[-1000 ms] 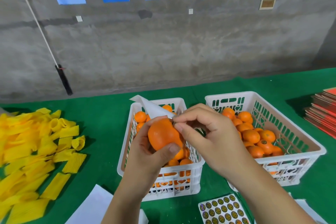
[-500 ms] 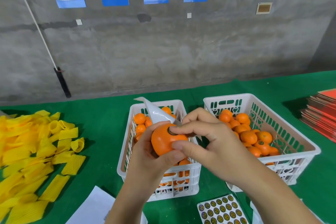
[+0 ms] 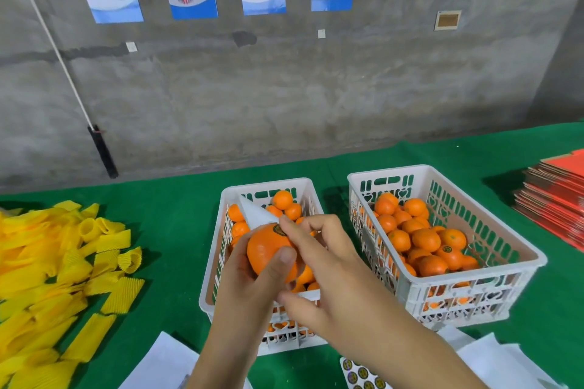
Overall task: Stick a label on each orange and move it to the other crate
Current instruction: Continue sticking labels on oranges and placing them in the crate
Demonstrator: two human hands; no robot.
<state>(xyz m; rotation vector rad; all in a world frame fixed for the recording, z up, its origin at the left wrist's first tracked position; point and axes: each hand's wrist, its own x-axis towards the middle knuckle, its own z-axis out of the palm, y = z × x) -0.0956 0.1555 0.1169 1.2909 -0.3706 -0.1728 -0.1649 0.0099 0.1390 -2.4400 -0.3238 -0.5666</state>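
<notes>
My left hand (image 3: pixel 243 287) grips an orange (image 3: pixel 267 249) above the left white crate (image 3: pixel 211 268), thumb across its front. A round dark label (image 3: pixel 278 228) sits on the orange's top. My right hand (image 3: pixel 319 265) reaches over from the right, its index fingertip touching the orange beside the label. A white paper sheet (image 3: pixel 255 213) sticks up behind the orange, and which hand holds it is hidden. The right white crate (image 3: pixel 486 278) holds several oranges, some with labels. A label sheet (image 3: pixel 363 376) lies at the bottom edge.
Several yellow foam sleeves (image 3: pixel 53 271) are piled at the left on the green tablecloth (image 3: pixel 170 230). Red flat cartons (image 3: pixel 556 196) are stacked at the far right. White paper sheets (image 3: pixel 161 366) lie near the front edge. A concrete wall stands behind the table.
The label went from my right fingertips onto the top of the orange. My right fingers have loosened and spread, and the orange has turned slightly in my left hand.
</notes>
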